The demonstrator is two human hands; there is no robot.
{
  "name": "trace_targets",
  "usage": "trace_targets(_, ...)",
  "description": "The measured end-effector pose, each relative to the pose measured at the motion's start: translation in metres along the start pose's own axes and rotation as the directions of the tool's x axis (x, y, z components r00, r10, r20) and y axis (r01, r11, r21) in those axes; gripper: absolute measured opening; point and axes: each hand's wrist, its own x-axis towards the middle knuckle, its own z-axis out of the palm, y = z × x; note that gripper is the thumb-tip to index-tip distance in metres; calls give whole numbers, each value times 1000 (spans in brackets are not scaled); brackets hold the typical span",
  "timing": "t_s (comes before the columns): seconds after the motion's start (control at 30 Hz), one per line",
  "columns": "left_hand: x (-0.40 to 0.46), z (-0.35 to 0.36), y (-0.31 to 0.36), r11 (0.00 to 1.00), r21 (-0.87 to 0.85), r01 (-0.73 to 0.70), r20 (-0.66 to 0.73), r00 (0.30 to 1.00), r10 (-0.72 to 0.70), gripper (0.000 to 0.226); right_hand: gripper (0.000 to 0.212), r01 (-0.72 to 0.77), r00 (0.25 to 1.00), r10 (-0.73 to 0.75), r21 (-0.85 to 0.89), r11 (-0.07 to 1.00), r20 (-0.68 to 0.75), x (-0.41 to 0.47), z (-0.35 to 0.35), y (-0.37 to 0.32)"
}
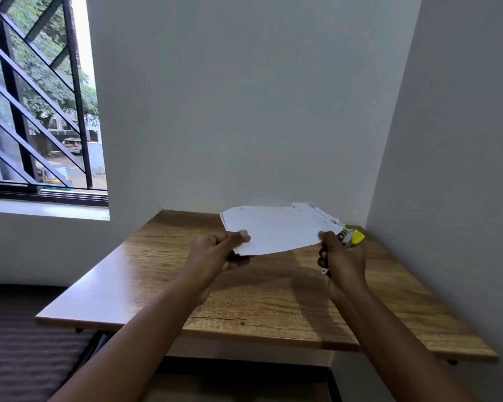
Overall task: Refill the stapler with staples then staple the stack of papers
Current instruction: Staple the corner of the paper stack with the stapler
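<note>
Papers [276, 230] held in the air above wooden table [163, 282], pinched at their 8 o'clock corner between thumb and curled fingers of left hand [221, 250]. Gripped in right hand [341, 259], at the sheets' 3 o'clock edge: yellow-tipped stapler [353, 237], fingers wrapped tight around it. Barred window [38, 97] at 10 o'clock.

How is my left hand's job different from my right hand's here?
The left hand pinches the paper stack at its near left corner, thumb on top; the right hand grips the yellow stapler at the stack's right edge. The left holds only paper, the right only the stapler. Both are raised above the wooden table.
</note>
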Motion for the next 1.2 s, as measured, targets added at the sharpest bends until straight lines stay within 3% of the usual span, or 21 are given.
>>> trace_targets(0.03,-1,-1,1,1000,-4,-5,15,1000,5,11,22,3,1000,-3,7,1000,18,-1,0,2)
trace_targets(0.13,-1,-2,1,995,77,-61,23,998,59,26,23,-47,994,46,12,999,95,-5,0,6)
trace_targets(0.2,-2,-2,2,991,92,-92,27,996,90,30,37,-164,974,169,-46,985,154,-14,2,13)
trace_targets(0.27,-3,-2,2,990,81,-112,38,993,109,33,55,-317,909,338,-126,940,242,-27,5,22)
trace_targets(0.33,-3,0,2,985,105,-134,43,991,130,35,63,-427,795,470,-198,882,383,-43,8,29)
trace_targets(0.43,-5,3,4,976,142,-167,45,986,162,36,65,-458,684,511,-239,857,520,-61,14,33)
trace_targets(0.6,-5,1,2,967,169,-190,35,982,187,38,62,-363,751,364,-116,925,550,-71,26,28)
trace_targets(0.73,-5,-1,1,969,139,-206,55,978,200,39,57,-354,787,327,-52,934,524,-72,29,24)
trace_targets(1.2,-10,1,4,957,153,-244,110,967,229,40,38,-245,863,243,-53,968,444,-73,29,25)
